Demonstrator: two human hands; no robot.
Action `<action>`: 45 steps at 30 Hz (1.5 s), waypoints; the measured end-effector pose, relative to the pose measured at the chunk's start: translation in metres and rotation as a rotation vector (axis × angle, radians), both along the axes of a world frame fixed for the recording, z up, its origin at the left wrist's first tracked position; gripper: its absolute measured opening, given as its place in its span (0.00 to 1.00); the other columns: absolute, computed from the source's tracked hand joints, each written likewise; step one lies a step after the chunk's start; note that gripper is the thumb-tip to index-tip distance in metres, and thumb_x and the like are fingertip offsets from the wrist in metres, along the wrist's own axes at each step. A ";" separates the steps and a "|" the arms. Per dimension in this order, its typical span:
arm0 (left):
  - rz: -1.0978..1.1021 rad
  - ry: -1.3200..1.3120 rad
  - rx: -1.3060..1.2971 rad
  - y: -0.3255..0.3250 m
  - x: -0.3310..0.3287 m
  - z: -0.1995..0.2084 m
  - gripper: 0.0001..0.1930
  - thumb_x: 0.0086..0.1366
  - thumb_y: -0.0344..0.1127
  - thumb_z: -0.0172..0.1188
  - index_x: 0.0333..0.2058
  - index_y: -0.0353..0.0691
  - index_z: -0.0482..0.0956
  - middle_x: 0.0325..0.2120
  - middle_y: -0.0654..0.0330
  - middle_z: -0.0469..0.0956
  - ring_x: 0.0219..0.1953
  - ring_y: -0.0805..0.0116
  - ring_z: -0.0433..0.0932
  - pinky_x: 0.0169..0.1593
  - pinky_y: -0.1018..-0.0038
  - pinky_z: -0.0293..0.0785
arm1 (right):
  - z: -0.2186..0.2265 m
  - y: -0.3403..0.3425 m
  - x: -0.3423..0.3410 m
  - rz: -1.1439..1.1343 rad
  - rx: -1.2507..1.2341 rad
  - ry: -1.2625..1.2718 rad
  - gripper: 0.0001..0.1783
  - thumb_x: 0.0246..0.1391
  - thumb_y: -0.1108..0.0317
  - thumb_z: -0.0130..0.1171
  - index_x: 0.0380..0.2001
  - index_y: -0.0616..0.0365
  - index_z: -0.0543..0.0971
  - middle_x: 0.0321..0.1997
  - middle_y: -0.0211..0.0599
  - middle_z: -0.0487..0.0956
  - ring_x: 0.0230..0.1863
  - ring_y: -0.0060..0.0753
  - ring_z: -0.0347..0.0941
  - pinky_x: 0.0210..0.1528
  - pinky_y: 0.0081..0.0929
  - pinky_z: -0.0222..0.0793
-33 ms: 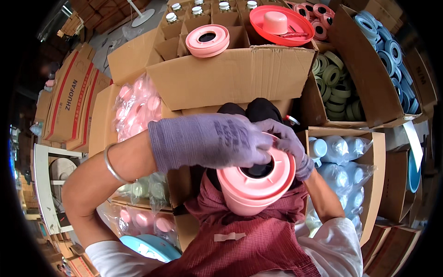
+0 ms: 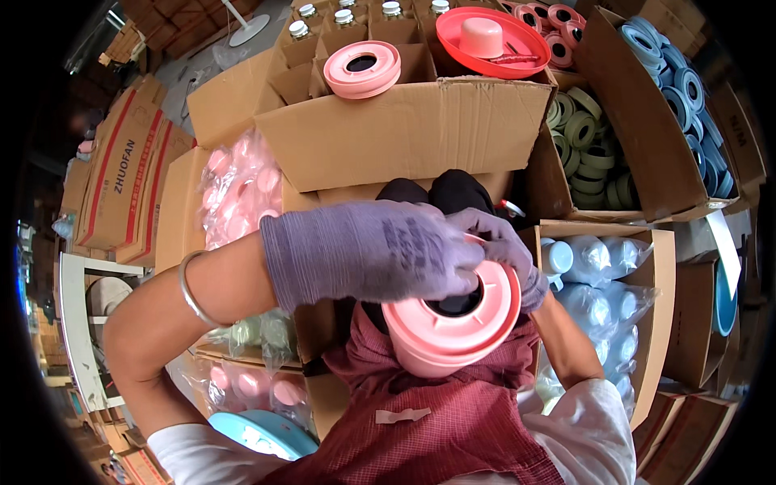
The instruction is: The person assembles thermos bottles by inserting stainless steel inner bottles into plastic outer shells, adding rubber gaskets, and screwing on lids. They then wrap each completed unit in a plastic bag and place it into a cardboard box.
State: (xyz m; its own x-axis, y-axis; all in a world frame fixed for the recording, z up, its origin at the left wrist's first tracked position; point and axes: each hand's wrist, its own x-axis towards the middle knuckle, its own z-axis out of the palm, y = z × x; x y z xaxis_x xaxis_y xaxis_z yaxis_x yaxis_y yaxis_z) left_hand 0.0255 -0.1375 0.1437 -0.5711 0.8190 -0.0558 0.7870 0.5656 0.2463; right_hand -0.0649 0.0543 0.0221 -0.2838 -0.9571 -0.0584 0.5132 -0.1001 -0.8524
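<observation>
A pink plastic tub (image 2: 436, 356) rests on my lap, topped by a pink ring-shaped lid (image 2: 493, 311) with a dark round opening. My left hand (image 2: 404, 250), in a purple knit glove, lies across the far left part of the lid. Its fingers are closed together by the opening, and what they pinch, if anything, is hidden. Wearing the same kind of glove, my right hand (image 2: 505, 255) curls around the lid's far right edge. Its fingertips meet the left ones near a bit of pink rim.
Ahead stands a divided carton (image 2: 364, 137) with capped bottles, a loose pink ring lid (image 2: 361, 69) and a red tray (image 2: 493, 48) on it. Bagged pink pieces (image 2: 242, 194) lie left. Bagged blue bottles (image 2: 598, 299), green rings (image 2: 594, 153) and blue rings (image 2: 687, 89) fill boxes right.
</observation>
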 end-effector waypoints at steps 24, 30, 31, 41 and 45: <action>0.960 0.259 0.610 0.018 0.060 -0.119 0.13 0.66 0.36 0.55 0.43 0.32 0.77 0.42 0.49 0.78 0.48 0.49 0.77 0.57 0.60 0.71 | -0.026 -0.025 -0.009 -0.130 -0.080 0.282 0.22 0.67 0.67 0.38 0.51 0.73 0.76 0.50 0.52 0.80 0.55 0.43 0.77 0.63 0.33 0.67; 0.996 0.528 0.211 0.053 0.055 -0.087 0.13 0.59 0.39 0.62 0.37 0.37 0.77 0.31 0.51 0.77 0.37 0.52 0.78 0.44 0.62 0.73 | -0.052 -0.045 -0.028 0.051 -0.252 0.091 0.24 0.69 0.69 0.33 0.53 0.75 0.73 0.52 0.53 0.78 0.57 0.42 0.75 0.65 0.31 0.65; 0.987 0.514 0.250 0.049 0.053 -0.089 0.12 0.60 0.41 0.61 0.34 0.36 0.77 0.30 0.51 0.78 0.36 0.54 0.78 0.46 0.63 0.74 | -0.050 -0.042 -0.026 0.023 -0.166 0.163 0.24 0.69 0.69 0.33 0.53 0.75 0.74 0.53 0.52 0.78 0.57 0.41 0.75 0.65 0.31 0.65; 1.048 -0.231 1.310 -0.003 0.027 -0.146 0.22 0.75 0.43 0.38 0.51 0.32 0.75 0.46 0.51 0.79 0.49 0.63 0.79 0.54 0.70 0.73 | 0.042 -0.023 0.007 -0.308 0.138 0.897 0.18 0.62 0.63 0.51 0.45 0.66 0.79 0.40 0.48 0.81 0.42 0.43 0.77 0.50 0.32 0.70; 1.098 0.116 0.865 0.019 0.051 -0.126 0.21 0.72 0.43 0.49 0.48 0.27 0.74 0.45 0.47 0.78 0.49 0.55 0.77 0.49 0.68 0.76 | -0.020 -0.028 -0.015 -0.144 0.006 0.256 0.24 0.69 0.63 0.37 0.50 0.73 0.75 0.52 0.48 0.80 0.54 0.40 0.75 0.62 0.32 0.66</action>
State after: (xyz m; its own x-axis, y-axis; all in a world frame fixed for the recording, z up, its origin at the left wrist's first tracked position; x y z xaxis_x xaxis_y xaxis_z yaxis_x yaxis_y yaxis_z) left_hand 0.0763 -0.1186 0.0181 -0.9005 -0.2928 0.3214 0.0876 0.6020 0.7937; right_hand -0.0801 0.0262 0.0025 -0.4232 -0.9057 0.0266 0.2624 -0.1506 -0.9531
